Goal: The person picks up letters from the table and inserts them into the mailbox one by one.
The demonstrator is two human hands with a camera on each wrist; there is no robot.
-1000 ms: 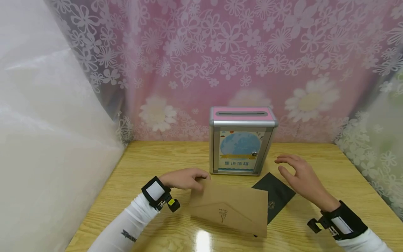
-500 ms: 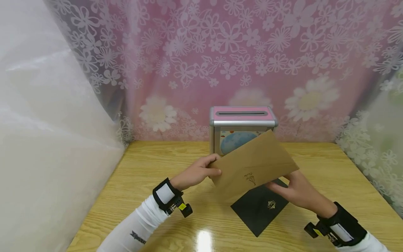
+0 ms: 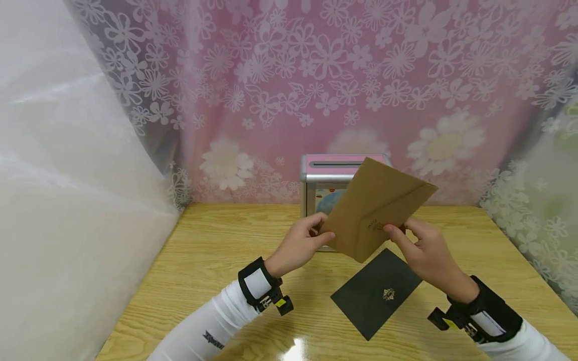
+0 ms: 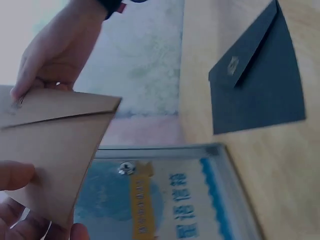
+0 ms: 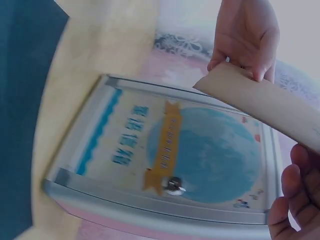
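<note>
A brown kraft envelope (image 3: 384,200) is held tilted in the air in front of the letter box. My left hand (image 3: 300,243) pinches its left end, thumb on the near face. On the lower right edge my right hand (image 3: 426,255) grips it, the thumb beside a small printed mark. Behind it stands the silver-framed letter box (image 3: 311,178) with a pink top and a slot; the envelope covers the right part of it. Below, a black envelope (image 3: 372,296) with a gold emblem lies on the table. In the right wrist view the box's front shows a lock (image 5: 173,186).
The wood-grain table (image 3: 217,235) carries the box near its back edge. A pink flowered curtain (image 3: 271,100) hangs behind, and a whitish sheet (image 3: 81,200) closes off the left side.
The brown envelope has risen from low over the table to the height of the box's top and turned. My right hand has come from beside the black envelope to grip it. The black envelope has shifted slightly.
</note>
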